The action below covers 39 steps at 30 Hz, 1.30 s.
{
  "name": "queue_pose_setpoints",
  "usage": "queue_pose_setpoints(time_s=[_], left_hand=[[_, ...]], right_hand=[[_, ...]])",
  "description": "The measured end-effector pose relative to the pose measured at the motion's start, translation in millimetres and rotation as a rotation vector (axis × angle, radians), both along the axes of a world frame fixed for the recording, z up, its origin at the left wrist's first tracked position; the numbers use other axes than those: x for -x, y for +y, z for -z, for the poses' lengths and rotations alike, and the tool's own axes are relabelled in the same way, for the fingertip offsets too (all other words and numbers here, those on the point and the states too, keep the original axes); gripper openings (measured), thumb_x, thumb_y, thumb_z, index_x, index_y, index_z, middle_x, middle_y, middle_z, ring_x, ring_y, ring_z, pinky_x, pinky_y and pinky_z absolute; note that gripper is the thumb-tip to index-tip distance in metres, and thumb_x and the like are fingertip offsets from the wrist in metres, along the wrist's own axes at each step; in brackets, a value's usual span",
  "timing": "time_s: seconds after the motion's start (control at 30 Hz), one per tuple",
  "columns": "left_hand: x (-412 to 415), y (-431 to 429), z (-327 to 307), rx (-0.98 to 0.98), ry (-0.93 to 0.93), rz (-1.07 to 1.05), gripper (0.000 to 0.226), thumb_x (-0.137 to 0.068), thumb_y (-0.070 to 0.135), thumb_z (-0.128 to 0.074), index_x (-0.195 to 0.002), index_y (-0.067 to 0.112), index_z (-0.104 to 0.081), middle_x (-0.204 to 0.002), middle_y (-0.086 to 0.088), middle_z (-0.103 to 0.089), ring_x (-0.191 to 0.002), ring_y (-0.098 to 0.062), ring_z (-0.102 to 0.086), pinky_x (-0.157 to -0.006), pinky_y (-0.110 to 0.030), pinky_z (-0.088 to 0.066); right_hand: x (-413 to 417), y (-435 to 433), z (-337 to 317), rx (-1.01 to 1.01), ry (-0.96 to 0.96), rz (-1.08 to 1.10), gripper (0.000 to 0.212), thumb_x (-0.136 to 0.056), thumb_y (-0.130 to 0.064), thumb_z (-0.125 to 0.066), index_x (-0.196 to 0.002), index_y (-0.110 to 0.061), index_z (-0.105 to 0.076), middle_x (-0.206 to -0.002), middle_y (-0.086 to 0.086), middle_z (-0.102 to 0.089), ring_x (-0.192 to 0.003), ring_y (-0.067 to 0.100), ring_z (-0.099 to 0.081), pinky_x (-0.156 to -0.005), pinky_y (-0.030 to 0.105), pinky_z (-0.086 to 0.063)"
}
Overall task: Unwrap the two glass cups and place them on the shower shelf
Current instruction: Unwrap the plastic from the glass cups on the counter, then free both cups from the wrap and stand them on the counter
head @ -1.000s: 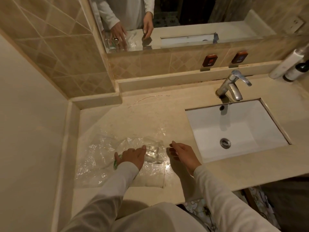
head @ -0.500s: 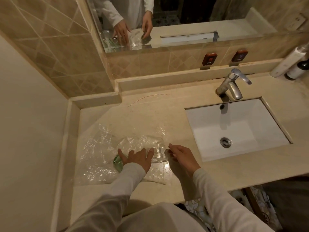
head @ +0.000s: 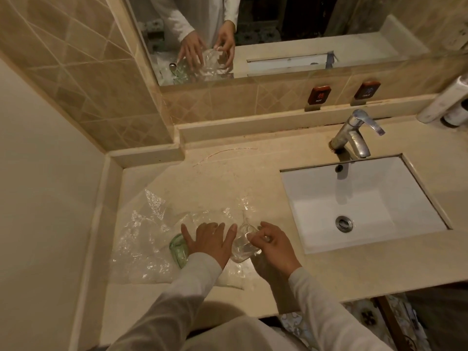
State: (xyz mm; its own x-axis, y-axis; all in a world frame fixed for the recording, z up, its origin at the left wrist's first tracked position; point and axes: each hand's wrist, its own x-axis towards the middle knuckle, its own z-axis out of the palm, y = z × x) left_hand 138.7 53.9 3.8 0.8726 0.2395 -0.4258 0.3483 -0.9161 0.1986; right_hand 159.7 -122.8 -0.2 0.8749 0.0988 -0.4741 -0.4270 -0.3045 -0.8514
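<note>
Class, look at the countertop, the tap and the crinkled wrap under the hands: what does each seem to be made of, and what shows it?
Beige countertop: probably polished stone or a stone-look composite, smooth with faint mottling. Silver tap: metal with a chrome-like finish, bright reflections. Clear crinkled wrap: thin plastic film, see-through, with glinting creases.

I am viewing a bathroom. A white rectangular undermount sink basin (head: 354, 198) is set into the beige stone vanity surface (head: 228, 173), with a chrome single-lever faucet (head: 354, 134) behind it. A wall mirror (head: 278, 34) runs above a beige diagonal-tiled backsplash (head: 228, 102). Two small dark red plaques (head: 320, 93), one marked HOT, stand on the ledge. White toiletry bottles (head: 445, 102) lean at the right corner.
</note>
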Motion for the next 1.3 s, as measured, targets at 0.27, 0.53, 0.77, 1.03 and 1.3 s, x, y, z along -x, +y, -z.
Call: queue_pose_setpoints(time_s=[0.27,0.53,0.77,1.03,1.3], left_hand=[[-30,-40,-33,0.913,-0.264,-0.489,0.058,-0.095,0.068,-0.026,-0.126,0.037,-0.063,-0.131,0.009,-0.064,-0.12,-0.017,-0.058,-0.107,-0.036,-0.042],[-74,-79,-53,1.018,-0.23,-0.586,0.074,-0.079,0.082,-0.028,-0.13,0.04,-0.06,-0.137,0.003,-0.06,-0.127,-0.022,-0.054,-0.109,-0.046,-0.042],[-118,-94,-54,1.135,-0.298,-0.751,0.055,-0.097,0.064,-0.034,-0.13,0.03,-0.061,-0.127,0.006,-0.063,-0.114,-0.019,-0.062,-0.097,-0.044,-0.053],[-158,-93,-37,1.216,-0.249,-0.79,0.044,-0.098,0.062,-0.035,-0.117,0.036,-0.065,-0.124,0.007,-0.067,-0.11,-0.018,-0.066,-0.089,-0.039,-0.055],[-210,-89,-10,1.249,-0.172,-0.858,0.046,-0.099,0.06,-0.033,-0.117,0.03,-0.064,-0.114,0.0,-0.07,-0.099,-0.015,-0.069,-0.082,-0.036,-0.055]], right_hand=[[-46,-30,-34,-0.172,-0.07,0.082,0.014,-0.073,-0.013,-0.09,-0.086,-0.011,-0.085,-0.146,0.017,-0.057,-0.139,0.012,-0.048,-0.109,0.029,-0.045],[-95,-43,-45,-0.192,-0.189,0.101,0.018,-0.069,-0.014,-0.094,-0.082,-0.014,-0.082,-0.145,0.002,-0.058,-0.127,0.019,-0.06,-0.109,0.045,-0.048],[-139,-54,-35,-0.279,-0.222,0.05,0.095,-0.058,-0.008,-0.099,-0.139,-0.025,-0.051,-0.139,-0.006,-0.057,-0.128,0.009,-0.059,-0.099,0.024,-0.053],[-183,-48,-15,-0.115,-0.221,-0.036,0.089,-0.054,-0.019,-0.101,-0.133,-0.023,-0.059,-0.127,-0.008,-0.066,-0.116,0.005,-0.062,-0.103,0.028,-0.051],[-223,-42,16,-0.103,-0.238,-0.093,0.09,-0.063,-0.015,-0.097,-0.134,-0.036,-0.047,-0.123,-0.016,-0.061,-0.117,0.015,-0.062,-0.096,0.026,-0.055]])
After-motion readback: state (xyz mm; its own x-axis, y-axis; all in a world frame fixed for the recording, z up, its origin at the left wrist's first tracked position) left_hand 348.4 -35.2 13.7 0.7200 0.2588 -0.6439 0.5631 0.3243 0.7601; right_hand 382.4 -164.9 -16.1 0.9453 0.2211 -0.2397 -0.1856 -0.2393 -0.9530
